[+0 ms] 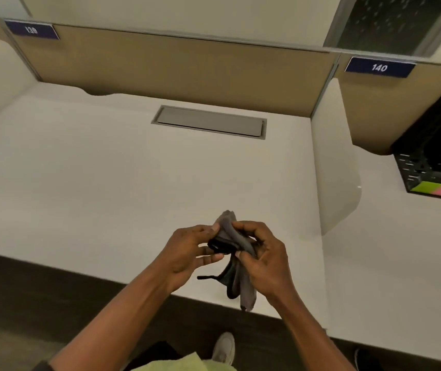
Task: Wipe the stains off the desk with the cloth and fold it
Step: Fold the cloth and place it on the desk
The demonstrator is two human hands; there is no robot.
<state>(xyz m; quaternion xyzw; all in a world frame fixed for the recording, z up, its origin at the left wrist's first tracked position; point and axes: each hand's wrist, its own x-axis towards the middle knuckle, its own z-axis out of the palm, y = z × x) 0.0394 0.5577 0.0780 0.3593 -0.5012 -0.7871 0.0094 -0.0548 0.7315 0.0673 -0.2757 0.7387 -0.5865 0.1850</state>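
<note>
Both hands held the gray cloth point(234, 238) up above the near edge of the white desk point(107, 170). The left hand point(187, 254) pinched one side and the right hand point(263, 259) had its fingers point(243, 226) closed on the other. The cloth's bottom end hung down loose between them.

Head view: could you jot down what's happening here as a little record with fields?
setting: white desk in a partitioned booth
cloth: grey cloth with a dark edge, bunched, held above the desk's front edge
left hand: grip closed on the cloth
right hand: grip closed on the cloth
desk fixture: grey cover plate near the back
signs: 139 and 140
stains: none visible
</note>
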